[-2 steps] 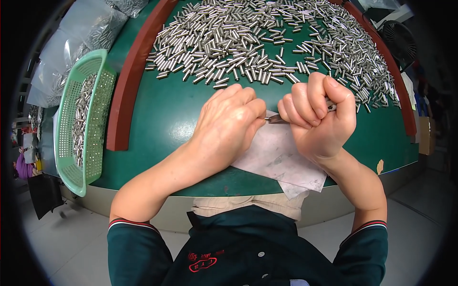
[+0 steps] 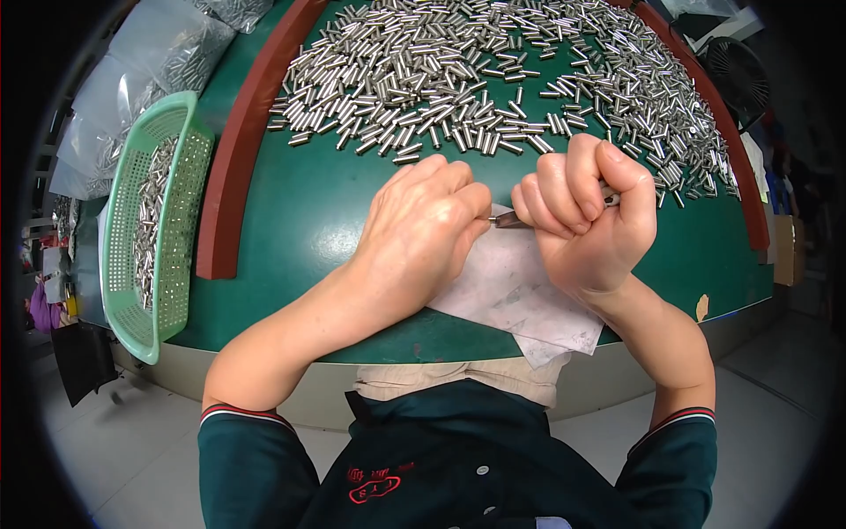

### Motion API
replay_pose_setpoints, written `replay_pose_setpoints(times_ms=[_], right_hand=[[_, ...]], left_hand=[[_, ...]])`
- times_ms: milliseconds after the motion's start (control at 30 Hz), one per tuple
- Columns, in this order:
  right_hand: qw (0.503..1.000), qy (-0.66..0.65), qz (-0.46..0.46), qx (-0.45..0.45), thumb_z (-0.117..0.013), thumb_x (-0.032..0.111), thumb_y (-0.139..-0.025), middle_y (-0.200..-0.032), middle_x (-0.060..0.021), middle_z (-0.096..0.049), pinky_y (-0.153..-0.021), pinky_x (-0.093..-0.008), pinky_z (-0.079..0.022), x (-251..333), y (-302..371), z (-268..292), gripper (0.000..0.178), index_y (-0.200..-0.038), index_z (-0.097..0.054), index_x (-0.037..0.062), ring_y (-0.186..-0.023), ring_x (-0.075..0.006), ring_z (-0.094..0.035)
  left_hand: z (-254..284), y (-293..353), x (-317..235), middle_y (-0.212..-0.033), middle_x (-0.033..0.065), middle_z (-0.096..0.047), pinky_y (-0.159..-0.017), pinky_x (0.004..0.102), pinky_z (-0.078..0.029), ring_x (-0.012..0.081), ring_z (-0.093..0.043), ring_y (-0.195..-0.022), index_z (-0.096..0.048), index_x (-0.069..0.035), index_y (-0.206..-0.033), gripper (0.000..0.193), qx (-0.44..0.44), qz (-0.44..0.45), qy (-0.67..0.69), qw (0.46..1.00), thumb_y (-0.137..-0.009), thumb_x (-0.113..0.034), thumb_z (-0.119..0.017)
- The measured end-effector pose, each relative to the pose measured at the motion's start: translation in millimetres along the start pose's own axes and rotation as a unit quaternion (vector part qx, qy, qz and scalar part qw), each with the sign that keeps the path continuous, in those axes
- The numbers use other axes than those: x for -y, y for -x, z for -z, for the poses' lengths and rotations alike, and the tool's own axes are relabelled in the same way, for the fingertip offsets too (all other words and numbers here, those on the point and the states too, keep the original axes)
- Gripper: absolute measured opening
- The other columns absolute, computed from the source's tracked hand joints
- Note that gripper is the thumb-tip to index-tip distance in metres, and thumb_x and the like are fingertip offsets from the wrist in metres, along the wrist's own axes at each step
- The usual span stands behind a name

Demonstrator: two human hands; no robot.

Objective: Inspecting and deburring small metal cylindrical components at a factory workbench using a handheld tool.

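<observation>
My left hand (image 2: 423,225) is closed, thumb and fingers pinching a small metal cylinder (image 2: 492,220), of which only the end peeks out. Wrapped in a fist, my right hand (image 2: 592,225) grips a tool with a tapered metal blade (image 2: 510,220); most of its handle is hidden in the palm. The blade's tip meets the cylinder's end between the two hands. Below them a stained, pale cloth (image 2: 520,286) lies on the green tabletop and hangs over its near edge. Beyond my hands spreads a heap of short silver metal cylinders (image 2: 397,79).
Dark red rails (image 2: 231,194) border the table on both sides. Outside the left one, a green plastic basket (image 2: 176,291) holds more cylinders. Clear bags (image 2: 167,53) of metal parts lie at the far left. A black fan (image 2: 736,79) stands at the far right.
My right hand has shifted very slightly to the left with the tool. My left hand stays in place.
</observation>
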State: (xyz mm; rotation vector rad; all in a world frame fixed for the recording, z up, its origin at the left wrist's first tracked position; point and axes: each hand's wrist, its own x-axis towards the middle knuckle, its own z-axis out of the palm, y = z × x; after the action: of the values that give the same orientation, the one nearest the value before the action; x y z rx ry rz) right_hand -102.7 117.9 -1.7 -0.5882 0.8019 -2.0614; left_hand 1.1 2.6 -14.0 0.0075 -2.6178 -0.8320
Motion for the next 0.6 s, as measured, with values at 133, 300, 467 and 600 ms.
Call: replay_pose_setpoints(times_ms=[133, 300, 467, 600], right_hand=[[1.0, 0.02, 0.019, -0.004, -0.034, 0.021, -0.083, -0.043, 0.0012, -0.025, -0.041, -0.0245, -0.02, -2.9, 2.7, -2.0, 0.035, -0.051, -0.028, 0.01, -0.04, -0.0083, -0.019], [0.995, 0.092, 0.034, 0.007, -0.032, 0.028, -0.085, -0.042, 0.0036, -0.023, -0.041, -0.025, -0.018, -5.7, 2.6, -4.3, 0.037, -0.052, -0.028, 0.0129, -0.038, -0.0081, -0.016], [0.995, 0.092, 0.023, -0.006, -0.033, 0.028, -0.085, -0.042, 0.0035, -0.023, -0.041, -0.025, -0.017, -5.2, -1.7, 0.2, 0.038, -0.051, -0.027, 0.0127, -0.038, -0.0078, -0.016], [0.998, 0.046, 0.021, -0.027, -0.034, 0.025, -0.085, -0.042, 0.0016, -0.024, -0.04, -0.0248, -0.018, -7.7, -2.7, -4.3, 0.038, -0.05, -0.027, 0.0112, -0.038, -0.0082, -0.018]], left_hand=[[0.2, -0.9, -1.5, -0.062, 0.008, -0.047, -0.055, 0.0334, -0.037, 0.025, -0.045, -0.06, -0.052, -0.001, -0.064, 0.01, -0.001, 0.0, -0.005, 1.0, -0.063, 0.0, -0.062], [0.1, -2.9, -1.6, -0.063, 0.0084, -0.048, -0.055, 0.0338, -0.038, 0.0255, -0.045, -0.06, -0.054, -0.001, -0.065, 0.007, 0.014, 0.013, -0.012, 1.0, -0.063, -0.001, -0.061], [-2.3, -7.0, -1.2, -0.064, 0.0093, -0.048, -0.058, 0.0378, -0.041, 0.0271, -0.048, -0.065, -0.053, -0.001, -0.064, 0.007, 0.021, 0.015, -0.016, 1.0, -0.064, -0.004, -0.06], [5.8, -3.2, -1.1, -0.066, 0.0089, -0.05, -0.059, 0.0347, -0.039, 0.0265, -0.048, -0.064, -0.051, -0.001, -0.067, 0.01, 0.027, 0.009, -0.015, 0.999, -0.065, -0.002, -0.061]])
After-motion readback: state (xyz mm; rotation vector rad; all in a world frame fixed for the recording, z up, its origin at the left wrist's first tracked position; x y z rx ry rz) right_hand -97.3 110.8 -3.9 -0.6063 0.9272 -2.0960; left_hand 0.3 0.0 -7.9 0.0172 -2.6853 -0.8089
